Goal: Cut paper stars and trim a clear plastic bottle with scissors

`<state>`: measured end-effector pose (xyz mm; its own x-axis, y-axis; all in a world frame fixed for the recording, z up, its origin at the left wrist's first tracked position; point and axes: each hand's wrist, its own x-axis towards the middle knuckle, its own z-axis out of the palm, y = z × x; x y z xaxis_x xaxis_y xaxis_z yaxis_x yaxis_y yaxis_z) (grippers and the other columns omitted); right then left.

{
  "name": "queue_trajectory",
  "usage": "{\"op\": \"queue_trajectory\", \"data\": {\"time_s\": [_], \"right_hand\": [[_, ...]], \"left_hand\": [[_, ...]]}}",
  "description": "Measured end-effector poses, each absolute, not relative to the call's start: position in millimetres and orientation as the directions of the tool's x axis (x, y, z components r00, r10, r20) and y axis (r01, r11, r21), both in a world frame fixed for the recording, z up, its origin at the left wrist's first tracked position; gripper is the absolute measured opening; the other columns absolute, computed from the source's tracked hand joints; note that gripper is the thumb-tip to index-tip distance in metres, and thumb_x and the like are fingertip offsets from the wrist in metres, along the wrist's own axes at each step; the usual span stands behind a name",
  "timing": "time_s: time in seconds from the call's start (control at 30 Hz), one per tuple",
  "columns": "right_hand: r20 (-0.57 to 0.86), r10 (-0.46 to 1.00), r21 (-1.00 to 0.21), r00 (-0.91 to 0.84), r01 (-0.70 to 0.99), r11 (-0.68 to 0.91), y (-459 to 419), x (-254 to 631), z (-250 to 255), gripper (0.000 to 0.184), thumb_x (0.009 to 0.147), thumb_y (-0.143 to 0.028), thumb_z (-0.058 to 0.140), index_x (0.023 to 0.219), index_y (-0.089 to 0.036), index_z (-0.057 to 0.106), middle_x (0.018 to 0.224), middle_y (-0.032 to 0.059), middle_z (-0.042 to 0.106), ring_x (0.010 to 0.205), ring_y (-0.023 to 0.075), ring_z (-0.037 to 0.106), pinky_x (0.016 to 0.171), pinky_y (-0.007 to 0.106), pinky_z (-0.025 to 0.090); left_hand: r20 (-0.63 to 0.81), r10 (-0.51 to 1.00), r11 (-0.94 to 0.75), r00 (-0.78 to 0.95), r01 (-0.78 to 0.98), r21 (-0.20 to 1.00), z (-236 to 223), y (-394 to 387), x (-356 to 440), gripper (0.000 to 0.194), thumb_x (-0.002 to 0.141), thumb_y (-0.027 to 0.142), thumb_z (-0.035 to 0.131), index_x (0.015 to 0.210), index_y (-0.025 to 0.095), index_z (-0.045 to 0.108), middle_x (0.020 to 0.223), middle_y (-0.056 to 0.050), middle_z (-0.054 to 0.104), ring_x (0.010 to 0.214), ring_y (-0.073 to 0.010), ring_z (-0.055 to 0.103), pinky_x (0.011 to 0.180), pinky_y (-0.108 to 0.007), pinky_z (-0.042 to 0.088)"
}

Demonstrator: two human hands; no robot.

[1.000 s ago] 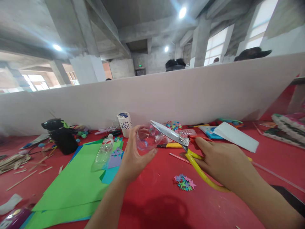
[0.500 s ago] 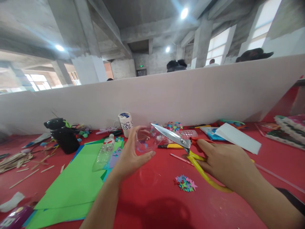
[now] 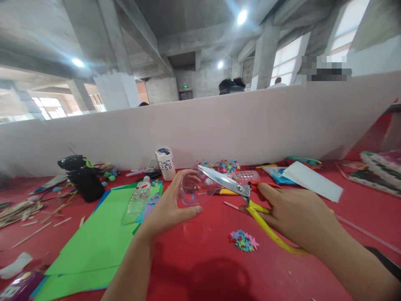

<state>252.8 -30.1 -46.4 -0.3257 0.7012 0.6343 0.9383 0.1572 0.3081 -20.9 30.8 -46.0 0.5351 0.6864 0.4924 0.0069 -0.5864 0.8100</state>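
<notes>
My left hand (image 3: pixel 167 209) is wrapped round a cut piece of clear plastic bottle (image 3: pixel 191 193), thumb below and fingers behind it, above the red table. In my right hand (image 3: pixel 294 213) are large scissors (image 3: pixel 266 228) with one yellow and one red handle. Their silver blades point left and reach the upper edge of the plastic piece; the blades look nearly together, and I cannot tell whether plastic lies between them. Below the hands lies a small pile of coloured foam stars (image 3: pixel 242 241).
Green paper sheets (image 3: pixel 90 234) and a clear bottle (image 3: pixel 138 198) lie at left, near a black flask (image 3: pixel 81 179). Behind are a white cup (image 3: pixel 166 163), a yellow cutter (image 3: pixel 230 192) and a low white partition (image 3: pixel 200 129). White paper (image 3: pixel 313 182) lies at right.
My left hand has shifted slightly down, tilting the plastic piece a little. The scissors stay almost in place, with blade tips marginally lower.
</notes>
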Motion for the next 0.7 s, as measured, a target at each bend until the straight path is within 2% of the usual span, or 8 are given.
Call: {"op": "queue_trajectory", "data": {"time_s": [0.37, 0.57, 0.7], "right_hand": [[0.613, 0.700, 0.315, -0.366, 0.926, 0.208, -27.4, 258.6, -51.1, 0.034, 0.092, -0.046, 0.041, 0.074, -0.022, 0.057, 0.042, -0.0007, 0.050, 0.036, 0.0175, 0.045, 0.049, 0.030, 0.015], [0.625, 0.665, 0.354, -0.409, 0.908, 0.226, -30.7, 253.3, -46.7, 0.035, 0.093, -0.042, 0.040, 0.073, -0.020, 0.058, 0.041, 0.0024, 0.052, 0.034, 0.0205, 0.049, 0.049, 0.031, 0.012], [0.637, 0.640, 0.368, -0.430, 0.899, 0.238, -31.5, 249.3, -45.7, 0.037, 0.094, -0.042, 0.038, 0.075, -0.018, 0.061, 0.041, 0.0031, 0.053, 0.034, 0.0207, 0.050, 0.048, 0.031, 0.013]], "left_hand": [[0.458, 0.644, -0.533, 0.612, -0.070, 0.843, -43.7, 35.7, -30.4, 0.057, 0.078, 0.023, 0.076, 0.127, 0.035, 0.050, 0.119, -0.004, 0.057, 0.110, -0.0222, 0.056, 0.097, -0.037, 0.044], [0.398, 0.646, -0.491, 0.651, -0.045, 0.870, -44.0, 34.8, -35.3, 0.061, 0.076, 0.021, 0.077, 0.129, 0.037, 0.051, 0.121, -0.005, 0.059, 0.108, -0.0230, 0.057, 0.093, -0.038, 0.046], [0.382, 0.614, -0.448, 0.691, -0.093, 0.889, -43.6, 33.6, -36.5, 0.062, 0.076, 0.021, 0.077, 0.129, 0.040, 0.051, 0.116, -0.003, 0.060, 0.105, -0.0212, 0.057, 0.089, -0.036, 0.047]]}}
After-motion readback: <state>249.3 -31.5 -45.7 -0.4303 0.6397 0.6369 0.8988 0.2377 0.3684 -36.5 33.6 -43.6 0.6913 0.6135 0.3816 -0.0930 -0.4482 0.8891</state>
